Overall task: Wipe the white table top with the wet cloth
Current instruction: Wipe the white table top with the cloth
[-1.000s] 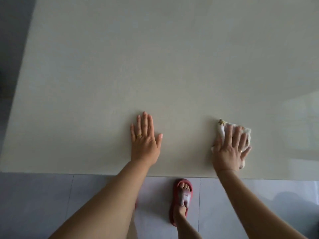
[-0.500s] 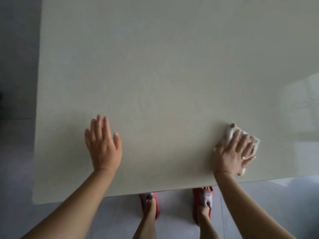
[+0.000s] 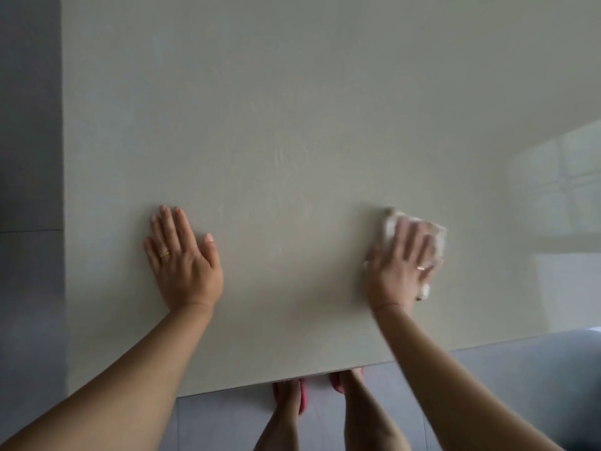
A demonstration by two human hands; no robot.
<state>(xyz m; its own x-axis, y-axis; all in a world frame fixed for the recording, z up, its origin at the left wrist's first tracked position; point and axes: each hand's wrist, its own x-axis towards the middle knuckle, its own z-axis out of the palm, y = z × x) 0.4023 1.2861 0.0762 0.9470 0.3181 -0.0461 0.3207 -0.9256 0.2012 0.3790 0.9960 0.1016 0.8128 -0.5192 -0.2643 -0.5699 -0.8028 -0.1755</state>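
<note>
The white table top [image 3: 292,125] fills most of the view. My right hand [image 3: 401,265] presses flat, fingers straight and spread, on a small white cloth [image 3: 437,237] lying on the table near its front right. The cloth shows only at its far and right edges; the rest is hidden under my palm. My left hand [image 3: 183,258] rests flat on the bare table to the left, fingers straight, holding nothing.
The table's left edge [image 3: 65,222] and front edge [image 3: 292,377] border a grey tiled floor [image 3: 29,288]. My feet in red slippers [image 3: 304,398] stand under the front edge. A bright window reflection [image 3: 559,196] lies on the table's right side.
Both hands have shifted a little farther from the table's front edge, and the cloth has moved along under my right hand. My right hand is blurred with motion.
</note>
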